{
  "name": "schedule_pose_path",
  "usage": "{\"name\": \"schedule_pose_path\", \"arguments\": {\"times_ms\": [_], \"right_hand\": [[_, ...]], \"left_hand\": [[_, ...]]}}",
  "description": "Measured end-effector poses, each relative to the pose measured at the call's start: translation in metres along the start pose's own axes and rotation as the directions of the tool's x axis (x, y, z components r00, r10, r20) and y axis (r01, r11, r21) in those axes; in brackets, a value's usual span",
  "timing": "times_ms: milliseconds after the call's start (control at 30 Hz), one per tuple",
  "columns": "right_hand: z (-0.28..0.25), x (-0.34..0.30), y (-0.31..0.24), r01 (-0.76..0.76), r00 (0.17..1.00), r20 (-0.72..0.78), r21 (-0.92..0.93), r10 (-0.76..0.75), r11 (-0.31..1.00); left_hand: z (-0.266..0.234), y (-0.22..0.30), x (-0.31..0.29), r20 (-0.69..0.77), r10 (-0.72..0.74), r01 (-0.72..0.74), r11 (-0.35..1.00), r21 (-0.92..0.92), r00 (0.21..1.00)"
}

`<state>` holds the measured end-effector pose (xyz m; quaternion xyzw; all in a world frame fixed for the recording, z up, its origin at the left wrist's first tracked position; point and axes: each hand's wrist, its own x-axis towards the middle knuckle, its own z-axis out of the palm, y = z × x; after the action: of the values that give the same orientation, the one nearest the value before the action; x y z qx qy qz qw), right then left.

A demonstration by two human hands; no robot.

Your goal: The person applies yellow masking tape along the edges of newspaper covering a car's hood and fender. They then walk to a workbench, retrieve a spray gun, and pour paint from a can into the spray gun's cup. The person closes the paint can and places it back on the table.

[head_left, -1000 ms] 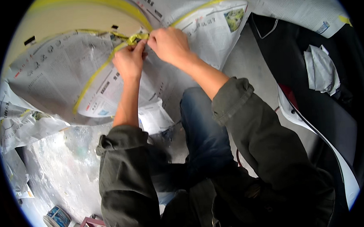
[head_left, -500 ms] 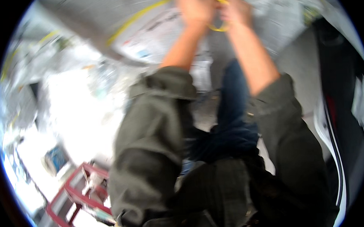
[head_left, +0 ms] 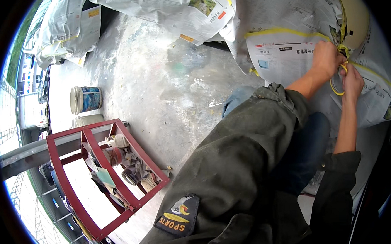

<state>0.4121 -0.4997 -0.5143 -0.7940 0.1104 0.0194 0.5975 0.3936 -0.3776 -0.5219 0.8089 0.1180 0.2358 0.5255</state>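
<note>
At the upper right, my left hand [head_left: 326, 58] is closed, its fingertips at a bunched yellow strip of masking tape [head_left: 343, 49]; exactly what they pinch is partly hidden. Just to the right and below, my right hand [head_left: 353, 81] grips a thin, ring-shaped roll of yellow masking tape [head_left: 332, 88], which hangs below its fingers. Both hands nearly touch, close to a cream-coloured curved panel [head_left: 357, 21]. Printed newspaper sheets [head_left: 284, 59] edged with yellow tape lie around and under my hands.
A dark red metal frame cart [head_left: 88, 214] holding cans and rags stands at the lower left. Behind it is a white bucket [head_left: 76, 100] with a blue label. More newspaper covering [head_left: 155, 10] hangs at the top, over a paint-stained concrete floor [head_left: 172, 88].
My view has swung left, so the cart and bucket show more fully and both hands now appear farther right. The tape roll stays in my right hand.
</note>
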Motion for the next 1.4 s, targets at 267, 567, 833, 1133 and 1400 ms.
{"name": "schedule_pose_path", "arguments": {"times_ms": [267, 567, 833, 1133, 1400], "right_hand": [[0.013, -0.013, -0.001, -0.041, 0.996, -0.073, 0.158, 0.054, 0.987], [-0.016, -0.070, 0.019, -0.113, 0.989, -0.022, 0.508, 0.144, 0.854], [-0.035, -0.085, -0.019, -0.007, 0.963, 0.264, 0.204, -0.048, 0.979], [-0.051, -0.061, -0.039, 0.337, 0.913, 0.346, -0.348, -0.214, 0.875], [-0.046, -0.050, -0.054, 0.480, 0.814, 0.537, -0.408, -0.221, 0.777]], "left_hand": [[-0.001, 0.003, -0.002, -0.004, -0.020, 0.020, 0.999, -0.032, 1.000], [0.018, 0.003, -0.014, -0.150, 0.116, -0.100, 0.989, 0.110, 0.982], [0.007, 0.019, -0.009, -0.049, -0.055, 0.068, 0.943, 0.326, 0.997], [-0.051, 0.045, 0.001, 0.707, -0.292, 0.507, 0.855, -0.109, 0.644], [-0.057, 0.005, 0.005, 0.517, -0.241, 0.461, 0.814, -0.353, 0.821]]}}
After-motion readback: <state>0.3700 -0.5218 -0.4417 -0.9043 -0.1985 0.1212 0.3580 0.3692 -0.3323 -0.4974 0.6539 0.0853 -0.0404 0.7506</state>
